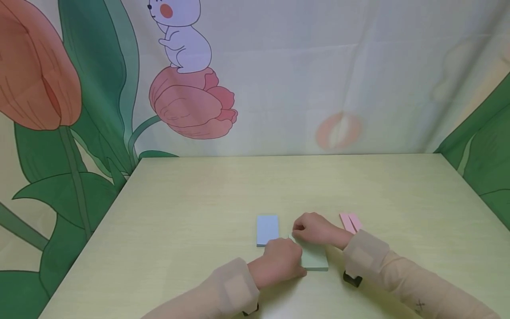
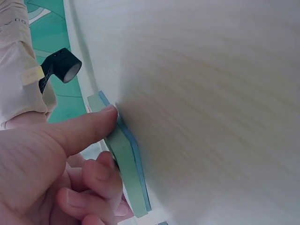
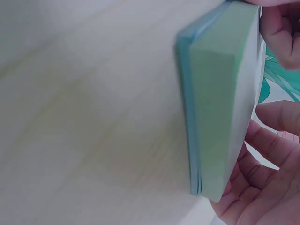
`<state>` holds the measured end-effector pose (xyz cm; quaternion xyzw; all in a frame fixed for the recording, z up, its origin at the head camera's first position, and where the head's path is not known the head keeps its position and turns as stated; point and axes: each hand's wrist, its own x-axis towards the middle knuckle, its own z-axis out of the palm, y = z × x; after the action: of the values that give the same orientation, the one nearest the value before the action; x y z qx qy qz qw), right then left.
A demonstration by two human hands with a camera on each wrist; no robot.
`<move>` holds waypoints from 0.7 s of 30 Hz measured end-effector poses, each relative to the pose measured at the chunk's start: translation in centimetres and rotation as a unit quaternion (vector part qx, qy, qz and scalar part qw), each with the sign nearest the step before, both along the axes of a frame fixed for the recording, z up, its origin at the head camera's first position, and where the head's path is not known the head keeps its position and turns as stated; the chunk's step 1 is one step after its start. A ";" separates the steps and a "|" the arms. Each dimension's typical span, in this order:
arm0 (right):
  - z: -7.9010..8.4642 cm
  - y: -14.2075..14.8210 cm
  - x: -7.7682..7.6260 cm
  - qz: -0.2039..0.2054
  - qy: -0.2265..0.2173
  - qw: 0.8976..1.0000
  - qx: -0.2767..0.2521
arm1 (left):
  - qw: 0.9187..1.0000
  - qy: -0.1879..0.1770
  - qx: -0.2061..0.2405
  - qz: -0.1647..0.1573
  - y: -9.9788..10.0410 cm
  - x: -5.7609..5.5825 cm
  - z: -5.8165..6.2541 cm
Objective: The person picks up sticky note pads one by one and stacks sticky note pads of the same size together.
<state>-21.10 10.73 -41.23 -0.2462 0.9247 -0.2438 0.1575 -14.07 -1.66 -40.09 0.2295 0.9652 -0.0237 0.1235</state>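
Observation:
A thick pale green sticky-note pad (image 1: 315, 260) lies on the table between both hands, a thin blue layer (image 3: 186, 98) along its underside. My left hand (image 1: 279, 260) grips the near left side of the pad, its thumb (image 2: 101, 123) along the edge and the other fingers curled by the top. At the far edge, my right hand (image 1: 316, 228) has curled fingers around the corner; in the right wrist view its fingertips (image 3: 227, 192) meet the pad's edge, with the thumb close over the top. A light blue pad (image 1: 267, 229) sits just beyond the left hand.
Two pink strips (image 1: 348, 223) lie beyond the right wrist, partly covered by the sleeve. The pale wooden table (image 1: 191, 199) ends at a printed cloth backdrop (image 1: 279, 88). A dark wrist-worn camera (image 1: 352, 279) hangs under the right cuff.

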 end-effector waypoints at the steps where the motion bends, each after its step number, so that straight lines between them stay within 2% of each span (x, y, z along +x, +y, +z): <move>1: 0.0 -0.1 0.0 0.002 0.000 1.000 0.000 | 1.000 0.001 0.001 0.003 0.0 0.0 0.0; 11: -0.3 -0.4 0.0 0.008 0.009 1.000 0.013 | 0.999 0.006 -0.017 0.030 -0.5 0.1 0.0; 21: -0.5 -0.5 -0.1 0.008 0.013 1.000 0.015 | 1.000 0.010 0.006 0.022 -1.0 0.0 -0.3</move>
<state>-21.19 10.27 -41.71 -0.2545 0.9282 -0.2253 0.1514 -14.11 -2.66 -40.39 0.2085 0.9713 -0.0173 0.1127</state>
